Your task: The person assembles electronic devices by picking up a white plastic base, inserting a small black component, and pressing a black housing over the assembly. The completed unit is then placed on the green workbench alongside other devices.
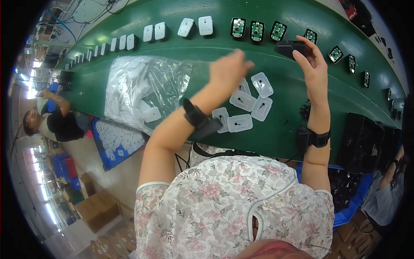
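My right hand is raised at the right of the green bench, its thumb and fingers gripping a black plastic housing seen from the side. In front of the bench's far row, my left hand is curled and slightly blurred by motion; whatever its fingers hold, if anything, is hidden. Just below that hand lie several loose white plastic covers, each with a small black mark in its middle. Black housings with green circuit boards stand along the far side, close behind my right hand.
White-covered units line the far left of the bench. A clear plastic bag of white covers lies left of my left arm. Small black parts and a black box are on the right. Another person sits at far left.
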Tool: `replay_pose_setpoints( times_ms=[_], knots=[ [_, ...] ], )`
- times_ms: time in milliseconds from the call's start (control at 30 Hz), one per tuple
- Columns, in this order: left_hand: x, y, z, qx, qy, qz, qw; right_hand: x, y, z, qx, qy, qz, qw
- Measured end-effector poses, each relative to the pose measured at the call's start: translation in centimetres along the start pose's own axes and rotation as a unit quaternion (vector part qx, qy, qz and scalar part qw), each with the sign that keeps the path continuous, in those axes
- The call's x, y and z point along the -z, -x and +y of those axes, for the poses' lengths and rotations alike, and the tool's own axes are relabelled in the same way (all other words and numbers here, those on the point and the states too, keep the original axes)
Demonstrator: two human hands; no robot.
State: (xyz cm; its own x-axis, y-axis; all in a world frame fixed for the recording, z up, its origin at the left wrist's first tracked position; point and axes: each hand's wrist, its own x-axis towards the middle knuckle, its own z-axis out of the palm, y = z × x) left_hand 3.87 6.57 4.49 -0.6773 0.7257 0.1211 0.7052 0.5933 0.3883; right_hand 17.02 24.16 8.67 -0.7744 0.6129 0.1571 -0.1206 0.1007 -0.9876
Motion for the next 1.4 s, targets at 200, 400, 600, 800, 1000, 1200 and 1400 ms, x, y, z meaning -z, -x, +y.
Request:
replay_pose_setpoints(
  times_ms=[200, 400, 600, 800, 1000, 1200, 1400],
  knots=[
    [-4.0, 1.2, 3.7, -0.162, -0.094, -0.021, 0.982, 0.2, 0.5, 0.0, 0.004, -0.016, 0.019, 1.0],
    [-4.9, 0.0, 5.3, -0.199, -0.053, 0.032, 0.978, 3.7, 1.4, 1.8, -0.038, 0.02, 0.068, 0.997],
    [-5.1, -0.8, 3.4, -0.302, 0.039, 0.061, 0.95, 5.4, 2.5, 4.6, 0.032, 0.152, 0.013, 0.988],
    [-3.8, -0.8, 1.1, -0.281, 0.204, 0.067, 0.935, 2.9, 2.8, 4.0, 0.059, 0.288, -0.084, 0.952],
    [-3.1, 0.8, 0.7, -0.28, 0.183, 0.028, 0.942, 1.7, 0.9, 4.4, 0.086, 0.303, -0.222, 0.923],
    [-4.2, 1.4, 0.0, -0.254, 0.16, 0.024, 0.954, 1.5, 0.5, 4.3, 0.09, 0.326, -0.255, 0.906],
    [-3.4, 1.4, -0.1, -0.29, 0.027, 0.021, 0.956, 1.4, 1.0, 4.9, 0.125, 0.302, -0.229, 0.917]
  ],
)
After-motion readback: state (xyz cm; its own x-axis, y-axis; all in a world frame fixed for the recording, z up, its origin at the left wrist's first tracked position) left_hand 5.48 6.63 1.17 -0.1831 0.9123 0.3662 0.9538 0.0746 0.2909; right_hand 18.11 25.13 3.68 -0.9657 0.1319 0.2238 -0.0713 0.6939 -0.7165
